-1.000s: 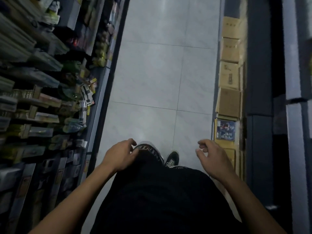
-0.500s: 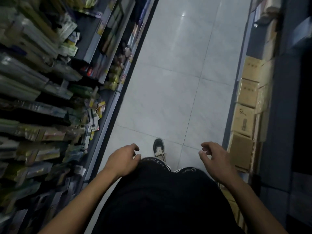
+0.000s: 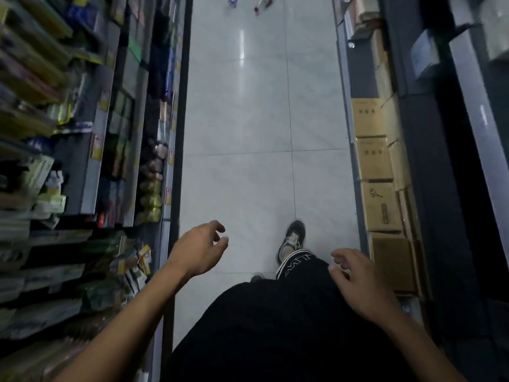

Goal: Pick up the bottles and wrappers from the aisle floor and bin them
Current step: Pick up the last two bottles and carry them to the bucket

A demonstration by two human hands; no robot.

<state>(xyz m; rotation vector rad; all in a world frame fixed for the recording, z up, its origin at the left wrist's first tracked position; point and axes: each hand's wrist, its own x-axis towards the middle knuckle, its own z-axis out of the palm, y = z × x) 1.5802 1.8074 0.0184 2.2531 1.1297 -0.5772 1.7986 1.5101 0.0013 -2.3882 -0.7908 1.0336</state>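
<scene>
We're looking straight down a narrow shop aisle with a pale grey glossy tiled floor (image 3: 242,111). Our left hand (image 3: 197,250) is hanging out in front over the floor, fingers loosely curled, holding nothing. Our right hand (image 3: 358,285) is sitting just above the black shorts (image 3: 275,326), fingers spread and relaxed, also holding nothing.

Task items are lying well ahead at the far end of the floor: a small blue-and-white crumpled wrapper (image 3: 232,1) and, just beside it to the right, a red-and-white bottle lying on its side (image 3: 263,3) (both blurred and small, so we can't tell more than that). Both are well apart from either hand.

We're seeing one dark sneaker with white laces (image 3: 292,239) planted on the tiles between the hands. Grey metal shelving stocked with packaged goods (image 3: 115,150) is running along the left; a row of brown cardboard boxes (image 3: 377,183) is lining the right edge of the floor.
</scene>
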